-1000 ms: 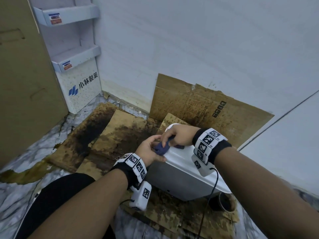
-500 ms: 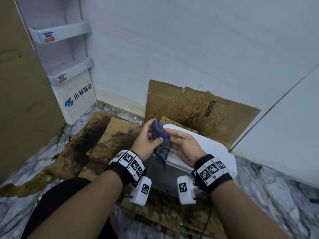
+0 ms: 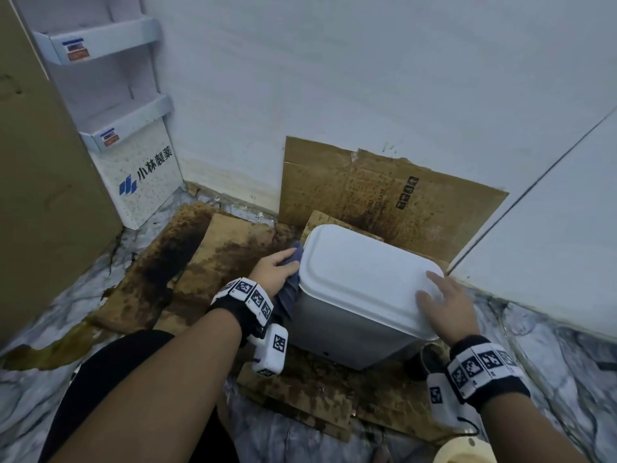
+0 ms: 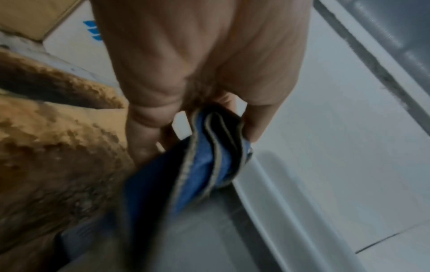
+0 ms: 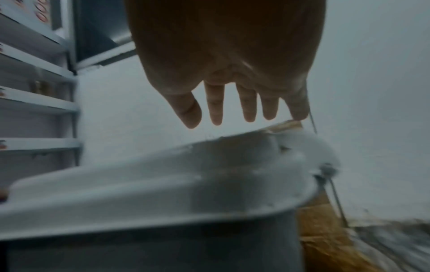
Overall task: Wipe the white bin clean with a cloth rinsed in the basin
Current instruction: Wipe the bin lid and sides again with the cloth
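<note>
The white bin (image 3: 360, 282) with its lid down stands on stained cardboard by the wall. My left hand (image 3: 275, 270) holds a folded blue cloth (image 3: 290, 292) against the bin's left side, just under the lid rim. In the left wrist view the cloth (image 4: 209, 156) is pinched between thumb and fingers beside the bin's rim (image 4: 267, 184). My right hand (image 3: 442, 304) lies flat with straight fingers on the lid's near right corner. The right wrist view shows those fingers (image 5: 232, 108) spread above the lid (image 5: 163, 184). No basin is in view.
Stained cardboard sheets (image 3: 233, 255) cover the marble floor, and another sheet (image 3: 384, 192) leans on the white wall behind the bin. A white display rack (image 3: 133, 155) stands in the left corner beside a big brown carton (image 3: 43, 212). A white panel (image 3: 551, 228) is close on the right.
Both hands held the cloth above the lid before. Now the left hand alone has brought it down to the bin's left side, and the right hand has moved onto the lid's right corner.
</note>
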The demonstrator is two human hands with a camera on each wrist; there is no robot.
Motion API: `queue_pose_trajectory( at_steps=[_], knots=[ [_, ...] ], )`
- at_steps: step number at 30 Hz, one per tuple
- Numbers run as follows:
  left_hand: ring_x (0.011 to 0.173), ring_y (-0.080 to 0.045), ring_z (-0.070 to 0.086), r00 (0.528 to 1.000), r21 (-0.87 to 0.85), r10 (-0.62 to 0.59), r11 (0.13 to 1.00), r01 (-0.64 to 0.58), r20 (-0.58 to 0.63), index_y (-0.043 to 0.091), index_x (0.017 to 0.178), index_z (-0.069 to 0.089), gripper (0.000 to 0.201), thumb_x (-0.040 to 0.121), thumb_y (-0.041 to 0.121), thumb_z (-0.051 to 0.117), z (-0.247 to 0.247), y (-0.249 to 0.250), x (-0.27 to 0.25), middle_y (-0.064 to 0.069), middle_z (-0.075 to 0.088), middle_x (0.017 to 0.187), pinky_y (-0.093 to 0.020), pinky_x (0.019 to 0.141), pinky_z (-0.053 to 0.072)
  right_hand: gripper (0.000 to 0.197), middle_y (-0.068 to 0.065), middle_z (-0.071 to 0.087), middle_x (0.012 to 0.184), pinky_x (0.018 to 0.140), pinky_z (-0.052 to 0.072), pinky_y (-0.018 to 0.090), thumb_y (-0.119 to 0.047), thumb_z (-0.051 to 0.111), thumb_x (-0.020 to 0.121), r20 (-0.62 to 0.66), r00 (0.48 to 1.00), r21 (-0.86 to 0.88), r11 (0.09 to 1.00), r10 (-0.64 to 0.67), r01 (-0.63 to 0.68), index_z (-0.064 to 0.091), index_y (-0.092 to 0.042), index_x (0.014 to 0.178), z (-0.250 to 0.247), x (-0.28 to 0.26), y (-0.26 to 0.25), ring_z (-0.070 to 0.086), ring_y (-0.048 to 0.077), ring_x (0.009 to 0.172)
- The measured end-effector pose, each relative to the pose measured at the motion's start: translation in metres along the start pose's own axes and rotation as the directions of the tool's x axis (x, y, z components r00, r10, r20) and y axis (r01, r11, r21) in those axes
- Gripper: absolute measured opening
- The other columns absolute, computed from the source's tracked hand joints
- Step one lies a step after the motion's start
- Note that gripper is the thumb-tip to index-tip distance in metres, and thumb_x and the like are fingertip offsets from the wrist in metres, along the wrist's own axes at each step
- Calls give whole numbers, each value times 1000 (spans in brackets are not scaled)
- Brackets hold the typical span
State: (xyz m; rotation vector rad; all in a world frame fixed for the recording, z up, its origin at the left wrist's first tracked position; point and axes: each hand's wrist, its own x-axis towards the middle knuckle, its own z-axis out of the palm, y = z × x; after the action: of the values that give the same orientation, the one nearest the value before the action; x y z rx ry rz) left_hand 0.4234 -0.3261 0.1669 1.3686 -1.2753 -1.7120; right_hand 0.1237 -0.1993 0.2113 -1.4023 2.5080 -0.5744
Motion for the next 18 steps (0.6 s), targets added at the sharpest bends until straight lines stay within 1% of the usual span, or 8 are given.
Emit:
queue_pose_trajectory(
  at_steps=[2, 5, 6, 9, 13, 14, 16, 18],
  knots=[
    [119, -20, 56, 999, -1, 46, 999, -46, 10, 20, 141, 48, 45, 97, 16, 56, 3, -3, -2, -2, 55, 138, -40, 105, 44, 45, 14, 35, 151, 118, 21, 41, -33, 55, 92, 30, 999, -33, 999, -19, 20, 53, -22, 136, 3, -1, 8, 30, 29, 140],
    [104, -12, 59, 999, -24, 47, 999, -47, -6, 23, 139, 51, 40, 99, 19, 50, 6, -7, -6, 3, 59, 128, -32, 94, 46, 44, 13, 31, 153, 118, 17, 39, -33, 54, 93, 25, 999, -23, 999, -23, 24, 53, -24, 136, 7, -1, 8, 26, 28, 142],
    [103, -12, 60, 999, -47, 37, 998, -38, -18, 24, 137, 53, 38, 99, 20, 50, 7, -11, -8, 3, 60, 126, -33, 95, 47, 44, 13, 31, 154, 119, 16, 39, -34, 53, 93, 22, 1000, -19, 1000, -19, 19, 52, -25, 137, 7, -1, 8, 25, 28, 142],
    [118, -16, 56, 996, -34, 63, 997, -65, -57, 26, 137, 53, 38, 99, 24, 50, 10, -23, -18, 0, 56, 138, -38, 106, 43, 44, 12, 30, 154, 119, 15, 40, -35, 52, 94, 12, 999, -23, 999, -29, 30, 51, -27, 137, 9, -2, 9, 24, 27, 142],
    [137, -16, 38, 984, 67, 179, 982, -178, -14, 28, 143, 44, 45, 99, 22, 51, 16, -25, -24, 3, 37, 153, -32, 110, 36, 47, 8, 21, 158, 121, 8, 42, -44, 47, 96, 45, 998, 17, 999, -32, 31, 44, -33, 142, 12, -5, 13, 14, 25, 146],
    [139, -17, 36, 982, 87, 188, 979, -186, -11, 28, 144, 44, 46, 99, 22, 52, 17, -23, -21, 3, 35, 154, -33, 111, 35, 49, 6, 18, 160, 121, 7, 42, -48, 44, 96, 58, 998, 17, 1000, -27, 26, 41, -35, 143, 13, -5, 16, 11, 24, 147],
    [139, -18, 37, 986, 106, 167, 980, -166, -3, 29, 143, 45, 46, 98, 25, 53, 17, -14, -10, 3, 37, 153, -33, 110, 36, 52, 2, 13, 161, 121, 4, 45, -55, 40, 95, 81, 996, -9, 1000, -23, 24, 34, -40, 145, 16, -5, 21, 6, 23, 148],
    [138, -19, 38, 990, 116, 137, 983, -140, 28, 31, 142, 46, 45, 98, 27, 53, 15, -5, 1, 4, 39, 152, -30, 106, 36, 53, 2, 10, 161, 120, 2, 47, -56, 39, 95, 90, 996, -23, 999, -30, 32, 31, -41, 146, 17, -4, 24, 2, 24, 148]
  ],
)
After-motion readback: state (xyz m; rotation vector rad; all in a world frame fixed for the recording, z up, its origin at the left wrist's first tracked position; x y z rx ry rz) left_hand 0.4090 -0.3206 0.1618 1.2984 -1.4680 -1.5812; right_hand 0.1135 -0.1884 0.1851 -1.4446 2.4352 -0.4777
